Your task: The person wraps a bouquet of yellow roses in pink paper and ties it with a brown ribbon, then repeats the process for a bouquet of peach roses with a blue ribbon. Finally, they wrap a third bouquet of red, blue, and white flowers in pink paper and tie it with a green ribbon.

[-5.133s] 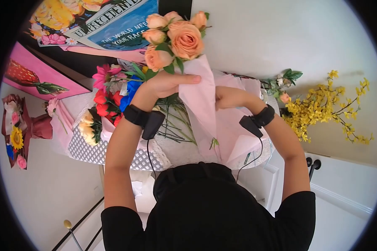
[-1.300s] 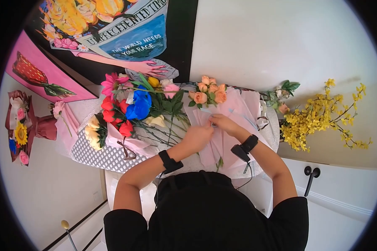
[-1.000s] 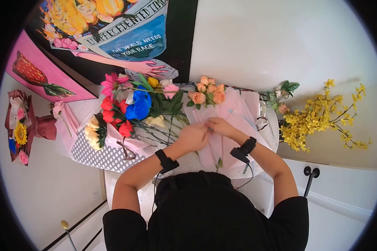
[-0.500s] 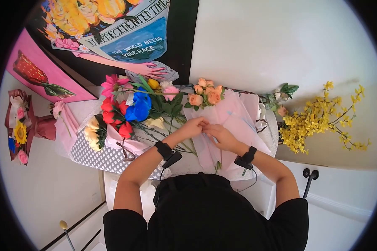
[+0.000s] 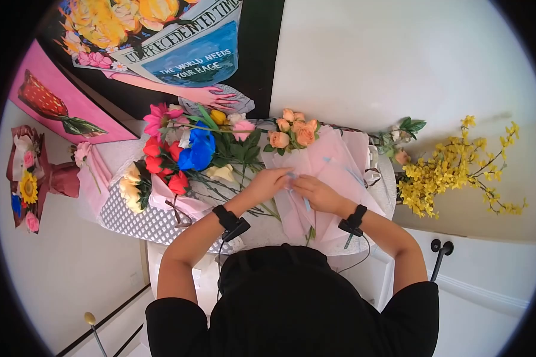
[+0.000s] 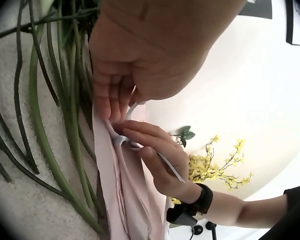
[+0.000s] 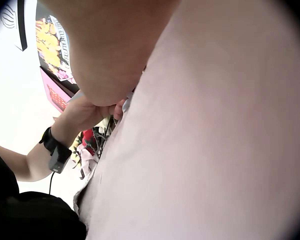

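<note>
A bouquet of peach roses lies on the table, wrapped in pink paper. Around the gathered paper runs a narrow pale blue ribbon, knotted at the waist of the wrap. My left hand pinches the ribbon at the knot from the left, its fingers curled. From the right, my right hand holds the ribbon between thumb and fingers; a loose tail sticks out past its thumb in the left wrist view. Below the hands, green stem ends poke out of the paper. In the right wrist view, paper hides most of the right fingers.
Left of the bouquet lie loose flowers: a blue flower, red flowers and cream flowers, with bare green stems reaching toward the wrap. Yellow blossom branches stand at the right. Paintings lean behind the table.
About five seconds ago my left hand held the bouquet up; now it lies on the table with both hands at the ribbon. Over the last second, the hands shift slightly around the knot.
</note>
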`<state>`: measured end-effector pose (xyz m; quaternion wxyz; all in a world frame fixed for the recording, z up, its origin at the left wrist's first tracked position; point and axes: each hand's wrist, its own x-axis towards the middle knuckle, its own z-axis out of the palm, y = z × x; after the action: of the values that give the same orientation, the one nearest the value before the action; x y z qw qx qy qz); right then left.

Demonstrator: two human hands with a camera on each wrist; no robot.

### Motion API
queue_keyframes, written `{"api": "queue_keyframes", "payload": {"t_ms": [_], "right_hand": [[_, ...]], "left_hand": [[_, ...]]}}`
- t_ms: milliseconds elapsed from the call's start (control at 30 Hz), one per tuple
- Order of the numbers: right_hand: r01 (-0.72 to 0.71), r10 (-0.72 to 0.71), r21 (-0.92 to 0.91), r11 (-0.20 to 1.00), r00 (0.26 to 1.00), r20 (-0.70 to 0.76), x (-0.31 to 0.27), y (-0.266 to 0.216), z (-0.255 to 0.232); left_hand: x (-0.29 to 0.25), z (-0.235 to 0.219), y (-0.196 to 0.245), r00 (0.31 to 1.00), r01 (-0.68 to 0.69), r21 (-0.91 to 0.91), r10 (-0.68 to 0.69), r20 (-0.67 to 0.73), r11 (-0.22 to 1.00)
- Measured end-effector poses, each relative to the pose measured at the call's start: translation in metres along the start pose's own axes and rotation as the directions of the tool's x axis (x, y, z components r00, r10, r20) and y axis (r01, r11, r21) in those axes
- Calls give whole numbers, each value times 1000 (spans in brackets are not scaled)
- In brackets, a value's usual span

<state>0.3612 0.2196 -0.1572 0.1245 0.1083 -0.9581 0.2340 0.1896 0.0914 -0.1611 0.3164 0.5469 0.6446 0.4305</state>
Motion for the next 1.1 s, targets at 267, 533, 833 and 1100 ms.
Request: {"api": "queue_keyframes", "payload": {"t_ms": [267,533,833,1100], "right_hand": [[32,-32,8,999,999,-21,3,4,9],[179,-166,-165,970,982,87,-6,0,-14],[221,-184,-344,913,973,135,-13,-1,-22],[131,-133,-277,952,991,10,-15,-1,-19]], "left_hand": [[13,16,-18,967,251,-583,-233,107,773],[1,0,-19,911,-412,437,376,171,800],[2,16,6,990,-138,547,107,89,826],[9,11,16,969,23,562,-157,192,827]]}}
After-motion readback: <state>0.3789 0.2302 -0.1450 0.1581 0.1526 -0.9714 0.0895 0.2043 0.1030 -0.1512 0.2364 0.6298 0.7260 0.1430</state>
